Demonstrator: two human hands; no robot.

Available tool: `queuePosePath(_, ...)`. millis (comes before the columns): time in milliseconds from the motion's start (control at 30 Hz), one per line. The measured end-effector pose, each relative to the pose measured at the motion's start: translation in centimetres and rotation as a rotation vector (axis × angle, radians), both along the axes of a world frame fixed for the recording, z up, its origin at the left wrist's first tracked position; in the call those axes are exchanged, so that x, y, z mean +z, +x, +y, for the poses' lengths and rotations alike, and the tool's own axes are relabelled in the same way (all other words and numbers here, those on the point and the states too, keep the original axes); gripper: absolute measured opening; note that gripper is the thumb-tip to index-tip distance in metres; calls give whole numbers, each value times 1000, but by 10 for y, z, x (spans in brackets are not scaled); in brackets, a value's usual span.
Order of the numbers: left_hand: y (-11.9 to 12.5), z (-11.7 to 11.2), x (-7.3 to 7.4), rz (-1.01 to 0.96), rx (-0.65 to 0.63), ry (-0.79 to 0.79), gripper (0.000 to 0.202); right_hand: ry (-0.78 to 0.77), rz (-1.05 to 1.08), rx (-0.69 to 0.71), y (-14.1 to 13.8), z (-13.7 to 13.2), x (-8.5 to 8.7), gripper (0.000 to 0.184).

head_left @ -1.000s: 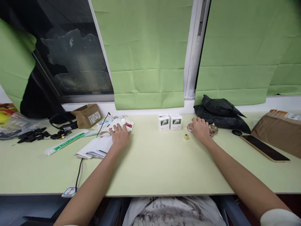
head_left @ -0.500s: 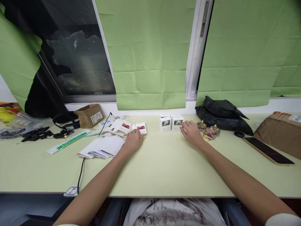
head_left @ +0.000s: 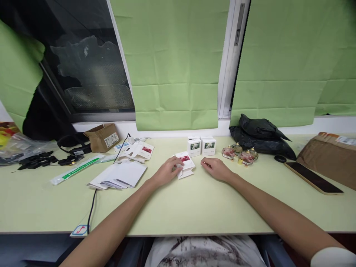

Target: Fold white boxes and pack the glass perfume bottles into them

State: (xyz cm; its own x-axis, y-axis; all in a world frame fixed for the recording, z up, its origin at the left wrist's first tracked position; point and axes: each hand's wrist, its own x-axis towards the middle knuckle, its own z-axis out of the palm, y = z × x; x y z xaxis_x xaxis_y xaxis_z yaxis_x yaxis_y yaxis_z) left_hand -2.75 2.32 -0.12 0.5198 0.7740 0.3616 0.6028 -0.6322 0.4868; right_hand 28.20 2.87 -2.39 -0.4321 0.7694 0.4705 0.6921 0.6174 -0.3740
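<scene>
White box with red picture [head_left: 188, 164] mid-table [head_left: 167, 211], between hands, long axis roughly back edge to front edge. Left hand [head_left: 168, 171] nearer, fingers parted on box's left side, can't tell if pinching. Right hand [head_left: 216, 168] just off it, fingertips bunched.

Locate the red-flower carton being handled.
Near the head view's centre, the red-flower carton lies between the left hand and right hand, in front of the white-flower boxes.
</scene>
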Motion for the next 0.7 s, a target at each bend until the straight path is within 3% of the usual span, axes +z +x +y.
queuePosePath(200, -4, 2, -4, 70, 2, 33, 39, -221, 234, -55, 22, 18, -5, 30)
queuePosePath(533, -8, 6, -8, 127, 50, 24, 51, -388, 437, -33, 47, 43, -12, 44)
queuePosePath(700, -8, 3, -3, 110, -13, -26, 55, -415, 527, -48, 50, 49, -16, 45)
